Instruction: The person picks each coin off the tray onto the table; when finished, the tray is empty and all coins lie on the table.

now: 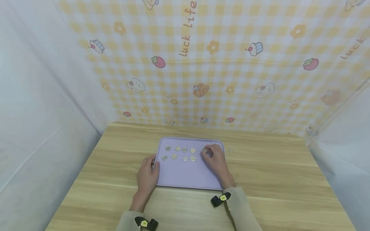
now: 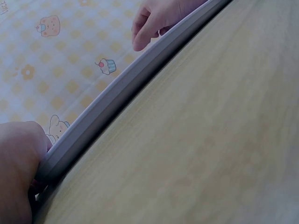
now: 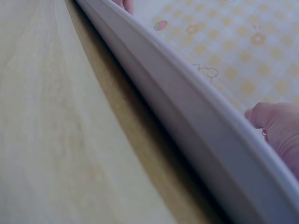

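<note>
A lavender tray (image 1: 188, 179) lies on the wooden table. My left hand (image 1: 147, 176) grips its left rim, with the thumb on the rim and the other fingers partly hidden at the outer side. Inside, several round coins (image 1: 174, 157) lie flat in two rows in the back half. Over the right part of the tray, my right hand (image 1: 214, 160) pinches another coin (image 1: 204, 150) between thumb and fingers, just right of the rows. In the right wrist view, the tray's raised wall hides most of that hand's fingertips (image 3: 254, 114).
One more coin (image 1: 230, 150) lies on the table (image 1: 268, 170) just past the tray's right rim. Behind the table hangs a yellow checked cloth (image 1: 214, 70) with cartoon prints. White fabric walls (image 1: 37, 112) stand at both sides.
</note>
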### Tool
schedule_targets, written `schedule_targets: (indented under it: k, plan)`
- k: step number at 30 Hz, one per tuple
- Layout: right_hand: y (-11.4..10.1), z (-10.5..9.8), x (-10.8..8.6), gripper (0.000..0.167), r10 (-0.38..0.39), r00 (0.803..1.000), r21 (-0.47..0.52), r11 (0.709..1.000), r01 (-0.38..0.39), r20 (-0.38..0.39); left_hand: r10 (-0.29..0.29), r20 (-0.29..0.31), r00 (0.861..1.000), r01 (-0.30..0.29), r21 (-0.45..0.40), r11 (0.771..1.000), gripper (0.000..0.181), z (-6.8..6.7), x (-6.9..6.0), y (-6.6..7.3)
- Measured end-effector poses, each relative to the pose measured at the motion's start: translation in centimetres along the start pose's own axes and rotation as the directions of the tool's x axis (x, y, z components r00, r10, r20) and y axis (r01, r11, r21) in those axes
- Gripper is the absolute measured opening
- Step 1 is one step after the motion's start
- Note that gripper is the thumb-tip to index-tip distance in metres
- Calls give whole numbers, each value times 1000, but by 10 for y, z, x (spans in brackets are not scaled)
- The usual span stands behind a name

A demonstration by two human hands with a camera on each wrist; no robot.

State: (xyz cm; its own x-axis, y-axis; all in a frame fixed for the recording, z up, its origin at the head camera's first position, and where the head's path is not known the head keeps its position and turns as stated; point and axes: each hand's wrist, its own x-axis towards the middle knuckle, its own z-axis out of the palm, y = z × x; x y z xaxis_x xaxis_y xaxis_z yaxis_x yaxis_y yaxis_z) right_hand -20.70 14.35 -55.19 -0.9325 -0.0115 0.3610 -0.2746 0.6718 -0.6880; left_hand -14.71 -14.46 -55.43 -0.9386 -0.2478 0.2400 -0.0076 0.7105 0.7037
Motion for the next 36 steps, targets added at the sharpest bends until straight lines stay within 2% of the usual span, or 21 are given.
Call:
schedule_targets:
  k: [13, 20, 27, 31, 36]
  plan:
    - [2, 2, -1, 25, 4, 1000, 37, 999, -3, -9, 8, -17, 1000, -8, -6, 1000, 33, 1, -2, -2]
    - [3, 2, -1, 26, -40, 998, 50, 998, 42, -42, 15, -15, 1000, -15, -7, 1000, 33, 2, -1, -2]
    - [1, 1, -4, 29, -67, 998, 26, 997, 67, 1, 11, -20, 1000, -11, 7, 1000, 33, 3, -3, -5]
    - [1, 2, -4, 31, -40, 999, 33, 999, 40, 11, 15, -20, 1000, -15, 5, 1000, 33, 3, -3, -5]
    - [2, 2, -3, 32, 10, 1000, 86, 996, -10, 0, 23, -16, 1000, -23, 4, 1000, 33, 2, -2, -4]
